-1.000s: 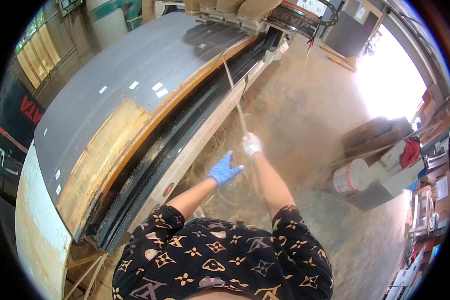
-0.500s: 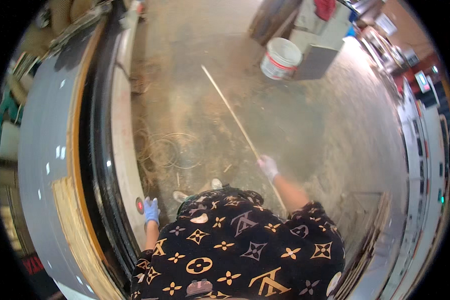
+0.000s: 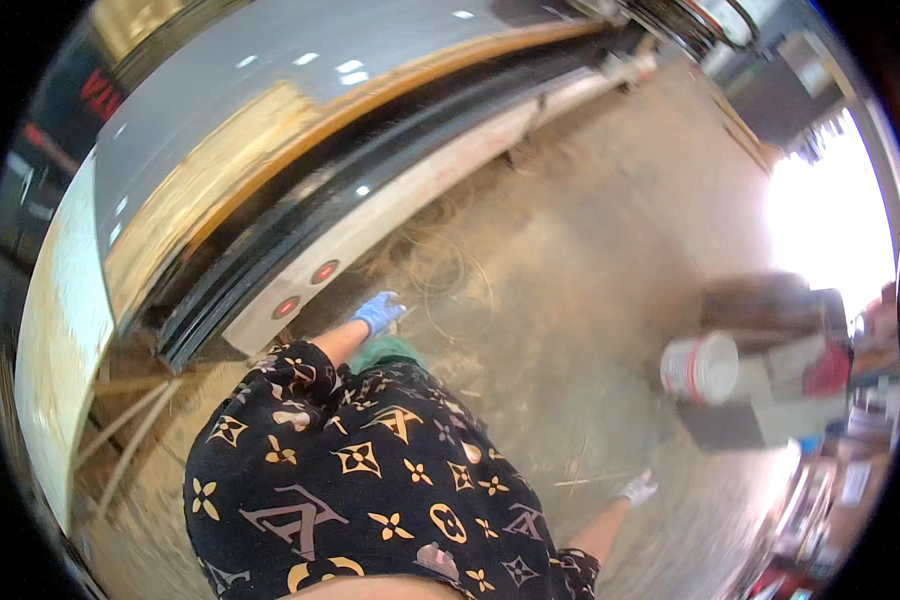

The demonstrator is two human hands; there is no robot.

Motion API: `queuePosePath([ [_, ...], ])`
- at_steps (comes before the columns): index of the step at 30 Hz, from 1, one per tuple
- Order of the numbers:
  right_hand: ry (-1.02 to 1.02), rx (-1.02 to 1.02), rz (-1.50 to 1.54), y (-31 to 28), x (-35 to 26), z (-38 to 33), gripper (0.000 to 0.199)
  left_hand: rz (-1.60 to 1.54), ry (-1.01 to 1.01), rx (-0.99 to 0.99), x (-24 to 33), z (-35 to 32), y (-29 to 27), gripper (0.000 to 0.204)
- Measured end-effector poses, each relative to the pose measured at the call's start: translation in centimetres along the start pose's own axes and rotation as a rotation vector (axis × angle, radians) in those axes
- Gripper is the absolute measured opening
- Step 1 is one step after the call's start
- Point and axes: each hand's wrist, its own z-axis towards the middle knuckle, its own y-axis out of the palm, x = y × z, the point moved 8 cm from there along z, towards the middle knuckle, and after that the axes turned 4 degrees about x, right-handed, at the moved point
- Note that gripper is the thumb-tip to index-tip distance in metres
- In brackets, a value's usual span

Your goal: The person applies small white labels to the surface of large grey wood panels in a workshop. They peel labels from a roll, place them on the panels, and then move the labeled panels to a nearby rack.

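My left hand (image 3: 378, 312), in a blue glove, hangs beside the pale lower rail of a long machine bed, just past two red round buttons. Its fingers are apart and nothing shows in them. Low on the right is my right hand (image 3: 638, 488), in a white glove, with the arm stretched out over the floor. A thin pale strip (image 3: 584, 482) shows just left of that hand, only a short length visible. Blur hides whether the fingers close on it.
The long machine (image 3: 300, 205) with a grey top and black edge runs from lower left to upper right. A white bucket (image 3: 700, 368) stands at right by some boxes. Thin loops of strapping (image 3: 445, 275) lie on the floor. A pale panel (image 3: 65, 340) stands at far left.
My view has swung to the left, so the machine now slants across the top. My left hand has come away from the rail. The long strip my right hand held now shows only as a short piece.
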Motion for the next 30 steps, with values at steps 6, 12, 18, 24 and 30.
queuePosePath([
  [6,-0.342,-0.544,0.381,17.6,-22.6,-2.2,0.033,-1.303,-0.453,-0.01,-4.9,2.2,-3.6,0.048],
  [12,-0.353,-1.217,0.545,33.0,-42.9,-34.3,0.023,-0.972,-0.194,0.353,-9.1,10.2,-16.8,0.051],
  [18,-0.89,-1.453,0.467,31.6,-63.5,-54.6,0.024,-0.346,-0.042,0.615,-5.3,12.3,-33.3,0.048],
  [24,-1.62,-1.057,0.543,27.4,-79.5,-66.9,0.021,0.266,-0.012,0.748,1.2,14.5,-43.6,0.047],
  [30,-2.134,-0.853,0.671,24.8,-89.2,-78.0,0.023,0.263,-0.063,0.723,2.6,17.6,-44.5,0.047],
])
